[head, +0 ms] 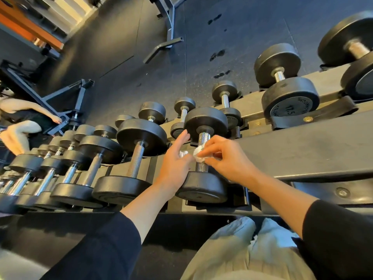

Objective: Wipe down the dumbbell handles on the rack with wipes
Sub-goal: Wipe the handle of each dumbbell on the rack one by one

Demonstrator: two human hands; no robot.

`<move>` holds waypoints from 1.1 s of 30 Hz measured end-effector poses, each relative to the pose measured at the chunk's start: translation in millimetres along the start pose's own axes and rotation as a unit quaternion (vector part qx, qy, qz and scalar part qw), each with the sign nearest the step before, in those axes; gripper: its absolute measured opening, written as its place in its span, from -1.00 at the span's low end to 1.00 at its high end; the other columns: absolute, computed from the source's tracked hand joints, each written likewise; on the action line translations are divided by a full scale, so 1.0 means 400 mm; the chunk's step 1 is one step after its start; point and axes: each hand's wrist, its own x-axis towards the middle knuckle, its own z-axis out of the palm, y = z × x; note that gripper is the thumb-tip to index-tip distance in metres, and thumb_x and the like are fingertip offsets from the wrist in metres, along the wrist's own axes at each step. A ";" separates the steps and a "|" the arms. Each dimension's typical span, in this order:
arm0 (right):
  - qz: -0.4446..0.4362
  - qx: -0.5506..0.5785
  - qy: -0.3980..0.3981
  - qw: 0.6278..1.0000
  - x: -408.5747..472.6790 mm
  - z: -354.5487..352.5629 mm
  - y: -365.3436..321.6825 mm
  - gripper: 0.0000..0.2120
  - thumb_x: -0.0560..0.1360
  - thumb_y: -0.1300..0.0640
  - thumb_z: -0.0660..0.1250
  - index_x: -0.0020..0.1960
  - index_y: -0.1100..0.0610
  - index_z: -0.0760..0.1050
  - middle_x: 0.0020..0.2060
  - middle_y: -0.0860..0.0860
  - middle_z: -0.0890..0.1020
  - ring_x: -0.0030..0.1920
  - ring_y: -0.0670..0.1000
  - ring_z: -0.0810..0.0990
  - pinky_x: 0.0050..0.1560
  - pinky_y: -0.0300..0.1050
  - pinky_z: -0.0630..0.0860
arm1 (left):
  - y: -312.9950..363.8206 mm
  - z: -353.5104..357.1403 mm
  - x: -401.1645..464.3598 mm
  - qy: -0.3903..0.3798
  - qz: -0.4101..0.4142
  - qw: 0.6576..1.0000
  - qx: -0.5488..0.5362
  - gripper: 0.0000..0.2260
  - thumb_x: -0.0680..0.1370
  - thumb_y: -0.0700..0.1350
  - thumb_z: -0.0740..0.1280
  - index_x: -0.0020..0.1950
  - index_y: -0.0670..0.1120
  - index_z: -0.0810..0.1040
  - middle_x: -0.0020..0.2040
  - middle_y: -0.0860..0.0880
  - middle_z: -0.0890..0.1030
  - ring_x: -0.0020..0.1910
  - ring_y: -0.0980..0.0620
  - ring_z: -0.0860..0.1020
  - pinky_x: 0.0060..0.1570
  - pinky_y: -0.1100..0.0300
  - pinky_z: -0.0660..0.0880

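My right hand (220, 158) pinches a crumpled white wipe (198, 153) between thumb and fingertips and presses it against the knurled steel handle (203, 146) of a black round-headed dumbbell (201, 186) that lies in its cradle on the dark metal dumbbell rack (302, 154). The wipe sits about midway along the handle, wrapped partly round its near side. My left hand (175, 162) is on the other side of the same handle, fingers mostly straight and pointing up toward the far head of the dumbbell; a second bit of crumpled white tissue (183, 154) shows against its palm, but I cannot tell whether the fingers truly grasp it or merely rest against it. Both my forearms come up from dark sleeves.

Just left of this dumbbell lies a larger black dumbbell with a knurled handle (137, 160), and further left a row of smaller chrome-handled dumbbells (46, 178). On the upper tier, a black dumbbell marked 17.5 (288, 102) rests well to the right.
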 end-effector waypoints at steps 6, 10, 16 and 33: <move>0.032 -0.022 -0.008 0.999 -0.007 -0.015 -0.046 -0.85 0.45 0.23 0.41 -0.01 0.05 0.64 -0.06 -0.16 0.54 0.03 -0.14 0.54 0.10 -0.27 0.47 | -0.009 0.004 -0.002 0.012 0.003 0.999 -0.052 -0.52 0.59 -0.20 0.20 0.48 0.12 0.27 0.27 0.37 0.31 0.39 0.18 0.26 0.38 -0.11 0.29; 0.045 -0.086 0.017 0.995 -0.014 0.005 -0.052 -0.85 0.45 0.23 0.41 -0.01 0.06 0.64 -0.05 -0.15 0.52 0.04 -0.13 0.52 0.11 -0.24 0.47 | -0.011 0.018 -0.003 0.001 0.003 0.995 -0.099 -0.51 0.59 -0.15 0.23 0.49 0.12 0.24 0.43 0.14 0.33 0.40 0.07 0.31 0.36 -0.04 0.32; 0.128 -0.092 0.029 0.987 -0.058 -0.033 -0.110 -0.86 0.45 0.23 0.40 -0.09 0.00 0.61 -0.14 -0.14 0.56 -0.09 -0.14 0.54 -0.14 -0.37 0.45 | 0.001 0.017 -0.004 -0.031 0.042 0.991 -0.126 -0.58 0.60 -0.13 0.24 0.44 0.10 0.30 0.38 0.11 0.38 0.30 0.10 0.36 0.12 0.22 0.31; 0.032 -0.036 0.544 0.838 -0.476 -0.376 -0.243 -0.56 0.33 0.48 0.41 0.11 0.13 0.47 -0.20 0.04 0.56 -0.26 -0.11 0.54 -0.22 -0.30 0.54 | 0.437 0.328 -0.188 -0.316 0.371 0.863 -0.135 -0.66 0.48 -0.06 0.44 0.22 -0.06 0.51 0.07 0.03 0.59 -0.01 0.21 0.54 -0.08 0.36 0.45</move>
